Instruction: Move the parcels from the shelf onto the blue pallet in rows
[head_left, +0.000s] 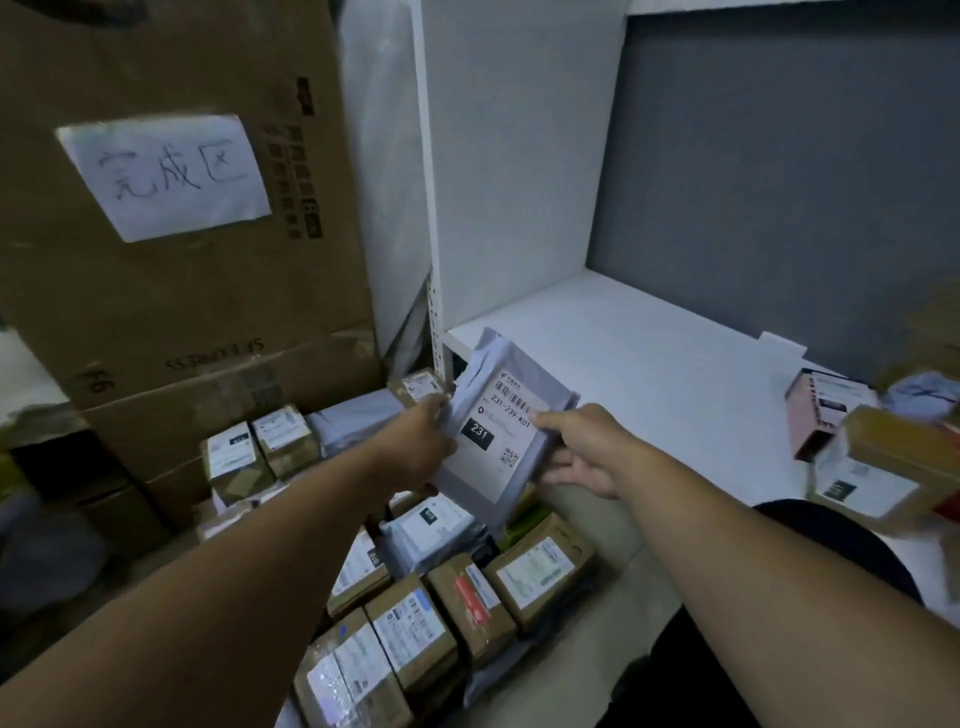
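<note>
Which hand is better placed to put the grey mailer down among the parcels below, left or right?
Probably left. The left hand grips the grey mailer on the side over the parcel rows; the right hand pinches its other edge, nearer the white shelf.

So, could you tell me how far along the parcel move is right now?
Done: many parcels already lie in rows below. In hand: the left hand and right hand hold a mailer above them. Left: a pink box and others remain at the shelf's right end. The pallet itself is hidden.
</note>
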